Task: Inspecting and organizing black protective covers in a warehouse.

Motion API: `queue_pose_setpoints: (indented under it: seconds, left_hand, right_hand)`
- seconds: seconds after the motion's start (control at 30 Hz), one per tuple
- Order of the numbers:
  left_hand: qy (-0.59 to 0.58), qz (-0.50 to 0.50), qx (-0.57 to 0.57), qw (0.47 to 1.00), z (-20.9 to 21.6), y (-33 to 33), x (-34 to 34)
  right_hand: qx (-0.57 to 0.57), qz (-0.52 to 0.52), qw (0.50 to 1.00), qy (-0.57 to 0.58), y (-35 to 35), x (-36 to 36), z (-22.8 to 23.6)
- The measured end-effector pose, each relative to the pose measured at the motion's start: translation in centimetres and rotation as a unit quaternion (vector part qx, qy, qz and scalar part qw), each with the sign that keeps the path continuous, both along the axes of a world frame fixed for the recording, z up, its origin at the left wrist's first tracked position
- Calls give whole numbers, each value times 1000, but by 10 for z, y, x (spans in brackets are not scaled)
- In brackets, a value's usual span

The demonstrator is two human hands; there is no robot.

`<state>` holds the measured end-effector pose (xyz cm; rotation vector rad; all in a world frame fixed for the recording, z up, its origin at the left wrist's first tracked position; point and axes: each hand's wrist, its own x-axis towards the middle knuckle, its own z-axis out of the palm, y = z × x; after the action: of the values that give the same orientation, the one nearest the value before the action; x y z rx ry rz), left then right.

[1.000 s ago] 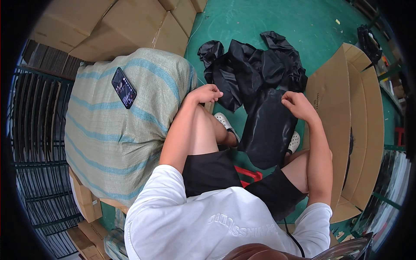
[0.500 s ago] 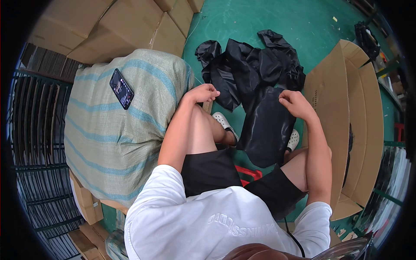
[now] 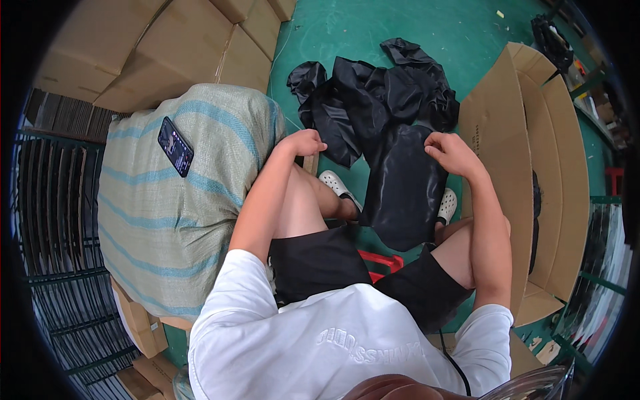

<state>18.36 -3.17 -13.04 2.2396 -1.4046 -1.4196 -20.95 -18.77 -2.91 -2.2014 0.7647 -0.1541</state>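
Observation:
My left hand hovers left of the black pile with its fingers curled in, and nothing shows between them. Over the right edge of a smooth black leather-like piece, my right hand is also loosely closed. No held thing is visible there; whether its fingertips touch the piece cannot be told. The long piece hangs or lies between my legs, its rounded lower end near my knees. Beyond it, crumpled black leather-like material spreads across the floor, with several folded parts.
A big woven sack with blue stripes stands at my left, a phone lit on top. Stacked cartons rise behind it. To my right is an open cardboard box. Something red shows below me on the green floor.
The whole view has shifted slightly, so the black material and box appear a little further left and up. My hands keep nearly the same pose and place beside the black piece.

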Motion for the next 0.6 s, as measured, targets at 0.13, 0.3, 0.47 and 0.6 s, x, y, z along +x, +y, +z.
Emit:
queue_pose_setpoints:
  seconds: [0.13,0.3,0.47,0.6]
  left_hand:
    - [-102,-53,143,983,-17,-40,-9]
    - [-298,-54,80,950,-71,-53,-62]
    - [-272,-75,133,950,-153,-44,-110]
    - [-266,-101,170,943,-205,-43,-111]
  right_hand:
    - [-2,-4,1000,18,-1,3,1]
    - [23,-23,999,11,-2,-5,-6]
    - [24,-50,997,50,1,-12,13]
    - [8,-16,1000,5,5,-17,12]
